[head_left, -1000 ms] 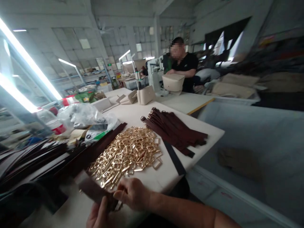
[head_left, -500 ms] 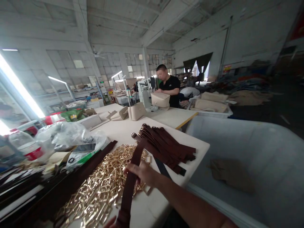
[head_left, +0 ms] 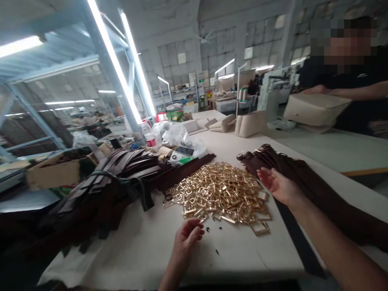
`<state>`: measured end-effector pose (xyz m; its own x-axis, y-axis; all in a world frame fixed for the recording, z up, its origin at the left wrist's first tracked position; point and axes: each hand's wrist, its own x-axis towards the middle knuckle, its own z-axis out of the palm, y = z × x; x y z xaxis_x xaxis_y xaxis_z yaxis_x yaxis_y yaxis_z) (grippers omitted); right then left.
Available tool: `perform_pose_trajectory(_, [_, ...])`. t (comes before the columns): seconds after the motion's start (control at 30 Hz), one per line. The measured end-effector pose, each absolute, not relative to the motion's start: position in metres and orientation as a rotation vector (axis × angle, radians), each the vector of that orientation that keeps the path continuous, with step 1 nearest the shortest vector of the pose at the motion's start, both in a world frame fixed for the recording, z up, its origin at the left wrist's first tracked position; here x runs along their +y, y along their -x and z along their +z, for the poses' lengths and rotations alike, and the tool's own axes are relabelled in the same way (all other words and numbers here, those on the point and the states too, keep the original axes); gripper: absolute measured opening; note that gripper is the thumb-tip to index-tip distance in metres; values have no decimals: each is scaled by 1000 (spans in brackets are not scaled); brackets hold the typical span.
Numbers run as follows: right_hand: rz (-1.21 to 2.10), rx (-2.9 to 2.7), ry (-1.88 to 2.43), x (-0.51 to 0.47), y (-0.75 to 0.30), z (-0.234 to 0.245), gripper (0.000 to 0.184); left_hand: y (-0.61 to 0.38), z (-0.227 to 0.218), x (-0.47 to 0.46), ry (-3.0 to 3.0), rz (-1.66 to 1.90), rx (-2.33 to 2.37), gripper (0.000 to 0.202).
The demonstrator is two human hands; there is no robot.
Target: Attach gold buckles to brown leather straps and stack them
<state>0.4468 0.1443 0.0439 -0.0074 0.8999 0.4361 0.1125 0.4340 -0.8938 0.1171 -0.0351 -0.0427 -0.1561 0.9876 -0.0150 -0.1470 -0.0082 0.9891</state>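
Note:
My right hand (head_left: 277,184) is open, palm turned left with its fingers apart, and it holds nothing. It hovers at the near edge of a bundle of dark brown straps (head_left: 291,173), whose ends carry metal rings. To its left, a large heap of gold rectangular buckles (head_left: 218,190) lies on the pale table (head_left: 236,254). In front of the heap, my left hand (head_left: 188,234) has its fingers curled in and the thumb against them; what they hold, if anything, is hidden. A few small dark bits lie beside it.
More dark strips (head_left: 121,173) are stacked on the left beside a cardboard box (head_left: 54,173). Behind the buckles are a phone (head_left: 184,150) and plastic bags. Across the table, a person (head_left: 333,76) holds a beige bag (head_left: 317,109) near a sewing machine.
The brown strap is out of my right hand, which has opened by the strap bundle. My left hand has come into fuller view before the buckles. The view has swung left.

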Motion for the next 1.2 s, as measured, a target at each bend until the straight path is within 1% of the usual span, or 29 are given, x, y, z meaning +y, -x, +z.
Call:
perform_pose_trajectory(0.07, [981, -1328, 987, 124, -445, 23, 37, -108, -44, -27, -1110, 1391, 1256, 32])
perform_pose_trajectory(0.1, [1015, -1303, 1019, 111, -444, 12, 34, -102, -43, -21, -1200, 1401, 1333, 28])
perform_pose_trajectory(0.17, [960, -1381, 1090, 81, -442, -9, 34, -87, -38, -4, -1422, 1418, 1561, 24])
perform_pose_trajectory(0.23, [830, -1604, 1123, 53, -441, -26, 32, -68, -29, 19, -1598, 1427, 1780, 23])
perform_pose_trajectory(0.33, [462, -1862, 1091, 24, -438, -41, 27, -42, -17, 56, -1691, 1432, 1971, 21])
perform_pose_trajectory(0.4, [256, -1953, 1066, 17, -436, -46, 25, -30, -13, 77, -1727, 1389, 2092, 26])
perform_pose_trajectory(0.5, [99, -2034, 1047, 16, -433, -50, 21, -19, -17, 95, -1721, 1272, 2266, 39])
perform_pose_trajectory(0.6, [32, -2074, 1041, 17, -431, -52, 19, -12, -27, 99, -1680, 1164, 2392, 44])
perform_pose_trajectory(0.73, [-47, -2097, 1067, 12, -430, -51, 21, -1, -34, 101, -1655, 1081, 2455, 45])
perform_pose_trajectory(0.97, [-119, -2153, 1107, 6, -422, -36, 20, 7, -30, 99, -1542, 1044, 2450, 46])
perform_pose_trajectory(1.07, [-118, -2187, 1109, 5, -418, -32, 20, 9, -28, 93, -1493, 1075, 2389, 41])
perform_pose_trajectory(1.2, [-117, -2216, 1111, 5, -417, -31, 20, 7, -24, 87, -1366, 1201, 2230, 28])
